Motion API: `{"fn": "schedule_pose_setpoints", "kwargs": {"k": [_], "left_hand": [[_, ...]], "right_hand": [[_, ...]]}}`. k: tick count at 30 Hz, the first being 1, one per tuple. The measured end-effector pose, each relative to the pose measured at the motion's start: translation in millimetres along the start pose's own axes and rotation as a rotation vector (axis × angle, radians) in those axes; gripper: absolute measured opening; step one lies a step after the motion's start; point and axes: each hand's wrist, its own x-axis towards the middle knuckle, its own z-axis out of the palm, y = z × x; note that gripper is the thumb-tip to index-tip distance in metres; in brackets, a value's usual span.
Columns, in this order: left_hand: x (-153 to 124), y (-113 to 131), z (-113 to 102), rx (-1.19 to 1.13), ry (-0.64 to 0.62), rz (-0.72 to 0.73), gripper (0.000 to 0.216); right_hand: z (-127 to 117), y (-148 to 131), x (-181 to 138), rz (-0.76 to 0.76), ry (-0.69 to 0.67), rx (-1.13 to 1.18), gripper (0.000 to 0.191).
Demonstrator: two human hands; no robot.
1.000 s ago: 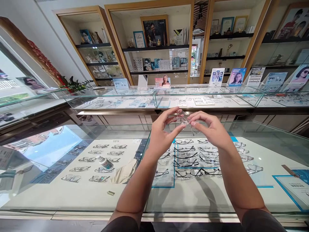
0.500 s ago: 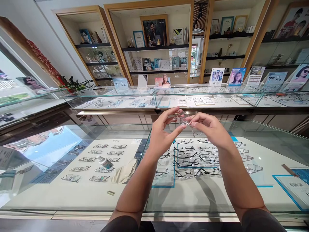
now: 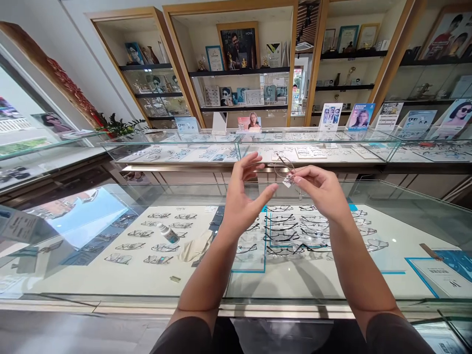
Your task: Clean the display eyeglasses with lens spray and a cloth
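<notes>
Held up over the glass counter [image 3: 110,295] is a pair of thin wire-rimmed glasses [image 3: 284,169] with a small clear tag hanging from it. My right hand [image 3: 320,189] pinches the frame between thumb and fingertips. My left hand [image 3: 243,196] is just left of the glasses, fingers spread and apart from the frame, holding nothing. Under the glass below my hands lie rows of dark-rimmed and clear spectacles [image 3: 291,233].
A small white bottle [image 3: 168,233] and a beige cloth [image 3: 197,245] lie on the counter at the left. A second glass showcase [image 3: 250,150] stands behind, with wall shelves [image 3: 239,73] of pictures and trophies. A printed card [image 3: 440,275] lies at the right.
My left hand has let go of the glasses and opened its fingers. The right hand keeps the frame and has lifted it slightly. The view has shifted a little.
</notes>
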Motion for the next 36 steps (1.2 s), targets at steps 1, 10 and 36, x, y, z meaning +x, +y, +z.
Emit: {"fn": "schedule_pose_setpoints", "kwargs": {"k": [1,10,36], "left_hand": [[-3.5,1.8,-1.7,0.029,0.035,-0.026,0.061],[-120.2,2.1,-11.9,0.073,-0.092,-0.355,0.014],[-210.7,24.3,-12.0,-0.190,0.196,-0.834,0.046]], "right_hand": [[2.6,3.0,-3.8,0.007,0.022,-0.007,0.015],[42.3,41.6,-82.0,0.149,-0.004,-0.077,0.021],[126.2,60.5,-198.6,-0.073,0.079,-0.463,0.016]]}}
